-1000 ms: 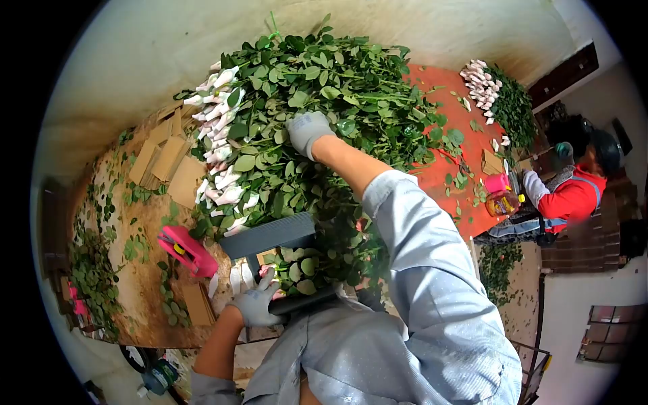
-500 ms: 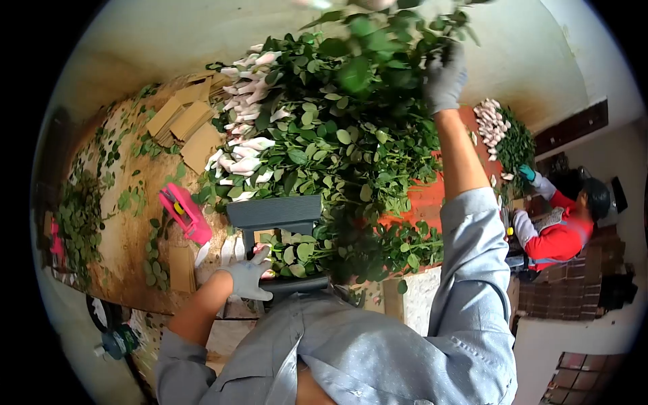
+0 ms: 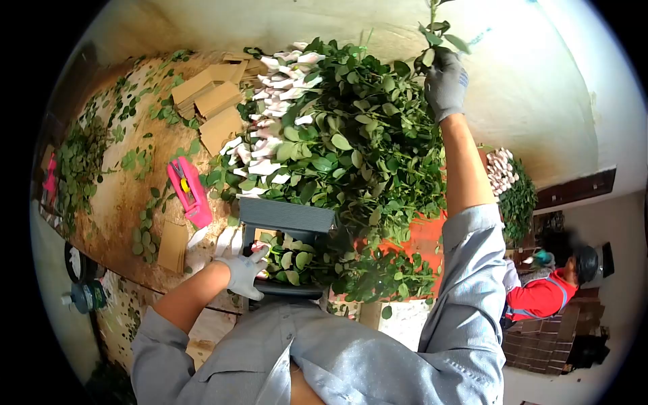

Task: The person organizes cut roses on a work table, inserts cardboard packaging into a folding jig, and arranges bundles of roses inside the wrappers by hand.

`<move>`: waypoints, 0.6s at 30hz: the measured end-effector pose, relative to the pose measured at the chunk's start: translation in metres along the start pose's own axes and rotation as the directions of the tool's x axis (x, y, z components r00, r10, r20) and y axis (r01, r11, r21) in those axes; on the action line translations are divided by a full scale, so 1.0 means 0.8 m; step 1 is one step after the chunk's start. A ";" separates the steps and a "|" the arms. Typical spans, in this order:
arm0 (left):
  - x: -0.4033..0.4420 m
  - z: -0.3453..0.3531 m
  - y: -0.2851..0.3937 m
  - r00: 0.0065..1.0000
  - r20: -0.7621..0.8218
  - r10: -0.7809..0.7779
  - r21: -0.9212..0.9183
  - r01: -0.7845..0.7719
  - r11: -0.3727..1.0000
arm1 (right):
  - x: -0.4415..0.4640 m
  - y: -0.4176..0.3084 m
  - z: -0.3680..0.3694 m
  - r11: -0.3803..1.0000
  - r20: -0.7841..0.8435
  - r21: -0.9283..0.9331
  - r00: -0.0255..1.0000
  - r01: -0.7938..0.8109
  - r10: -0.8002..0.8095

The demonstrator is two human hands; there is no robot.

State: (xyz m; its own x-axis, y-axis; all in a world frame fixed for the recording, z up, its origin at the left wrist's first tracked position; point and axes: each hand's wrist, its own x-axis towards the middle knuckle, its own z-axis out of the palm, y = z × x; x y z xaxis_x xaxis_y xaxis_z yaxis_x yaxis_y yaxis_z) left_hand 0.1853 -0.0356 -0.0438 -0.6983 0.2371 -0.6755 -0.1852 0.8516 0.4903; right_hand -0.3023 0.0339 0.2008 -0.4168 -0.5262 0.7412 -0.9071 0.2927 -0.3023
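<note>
My right hand (image 3: 445, 88), in a grey glove, is raised at the upper right, closed around a leafy rose stem (image 3: 433, 37). That stem points up, and its top is cut off by the frame edge. My left hand (image 3: 244, 273), also gloved, lies at the left side of a dark ridged rack (image 3: 287, 214). Its thumb and fingers are spread around pinkish rose heads (image 3: 262, 259), whose leafy stems (image 3: 297, 260) lie in the rack. Behind the rack spreads a large pile of roses (image 3: 378, 128), their heads (image 3: 266, 145) in white sleeves.
On the wooden table (image 3: 128, 196) are a pink tape dispenser (image 3: 189, 191), cardboard pieces (image 3: 219, 101), a small cardboard stack (image 3: 173, 247) and loose leaves. A co-worker in red (image 3: 543, 293) stands at right, near another rose pile (image 3: 516, 202).
The blurred foliage at my right hand has left the view, leaving one upright leafy stem visible there. My left hand stays by the rack. The camera view has shifted slightly.
</note>
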 end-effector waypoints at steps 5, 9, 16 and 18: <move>0.001 -0.007 0.001 1.000 0.023 0.007 0.035 -0.008 0.999 | -0.037 0.006 0.062 0.784 0.493 -0.619 0.804 0.055 0.332; -0.004 -0.012 0.008 0.999 0.035 -0.010 0.035 0.009 0.999 | -0.102 -0.009 0.098 0.795 0.569 -0.606 0.711 0.022 0.413; -0.002 -0.001 0.002 1.000 0.008 -0.007 0.028 0.006 1.000 | -0.208 -0.073 0.091 0.963 0.662 -0.240 0.746 0.120 0.072; -0.001 -0.002 0.002 1.000 0.008 -0.011 0.022 0.011 1.000 | -0.230 -0.055 0.098 0.980 0.586 -0.177 0.810 0.089 0.032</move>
State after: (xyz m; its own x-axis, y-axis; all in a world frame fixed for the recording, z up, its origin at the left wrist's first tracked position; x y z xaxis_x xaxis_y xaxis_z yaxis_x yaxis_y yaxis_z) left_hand 0.1844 -0.0346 -0.0418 -0.6908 0.2315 -0.6850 -0.1773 0.8642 0.4708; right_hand -0.1901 0.0554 0.0305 -0.4003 -0.8847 0.2390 -0.9162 0.3810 -0.1244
